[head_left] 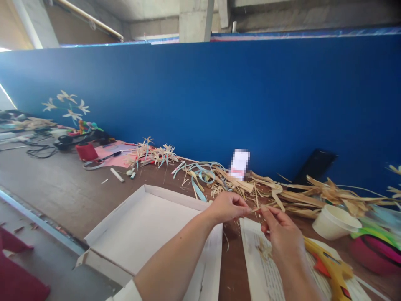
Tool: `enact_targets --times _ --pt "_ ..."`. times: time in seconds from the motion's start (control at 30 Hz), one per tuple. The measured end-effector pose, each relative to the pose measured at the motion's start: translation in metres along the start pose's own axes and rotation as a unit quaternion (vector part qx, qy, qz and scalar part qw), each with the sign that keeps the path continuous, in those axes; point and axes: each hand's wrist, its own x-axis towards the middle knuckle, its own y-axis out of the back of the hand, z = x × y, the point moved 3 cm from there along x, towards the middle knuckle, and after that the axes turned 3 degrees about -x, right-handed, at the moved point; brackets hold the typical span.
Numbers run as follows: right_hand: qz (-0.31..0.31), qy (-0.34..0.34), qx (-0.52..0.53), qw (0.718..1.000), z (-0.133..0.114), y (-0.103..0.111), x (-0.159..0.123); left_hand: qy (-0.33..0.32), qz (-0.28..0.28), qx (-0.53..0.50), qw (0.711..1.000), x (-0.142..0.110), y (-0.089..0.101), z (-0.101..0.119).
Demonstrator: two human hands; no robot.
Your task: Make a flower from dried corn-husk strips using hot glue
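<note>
Above the table, my left hand pinches one end of a thin straw-coloured strip, with thumb and fingertips pressed together. My right hand grips the other end, its fingers curled, so little of the strip shows between the two. Beneath my right hand lies a printed sheet with a small pale tuft of fibres on it. A yellow glue gun with an orange trigger rests just right of my right wrist. Under my left forearm is a shallow white cardboard box.
Dried husk strips and pale blue ribbons line the blue partition. At right are a white cup, a pink pouch and a leaning dark phone. Straw flowers lie further left. A red chair stands at lower left.
</note>
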Motion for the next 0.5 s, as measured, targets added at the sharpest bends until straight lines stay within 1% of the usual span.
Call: enact_targets --times 0.3,0.5 --pt "-0.012 -0.038 0.104 0.994 -0.0094 -0.0040 -0.0059 -0.018 0.006 0.082 0.996 -0.0036 0.0020 0.0094" --pt "-0.022 -0.035 0.119 0.992 -0.0102 -0.0046 -0.0050 -0.021 0.010 0.091 0.996 -0.0036 0.0018 0.0091"
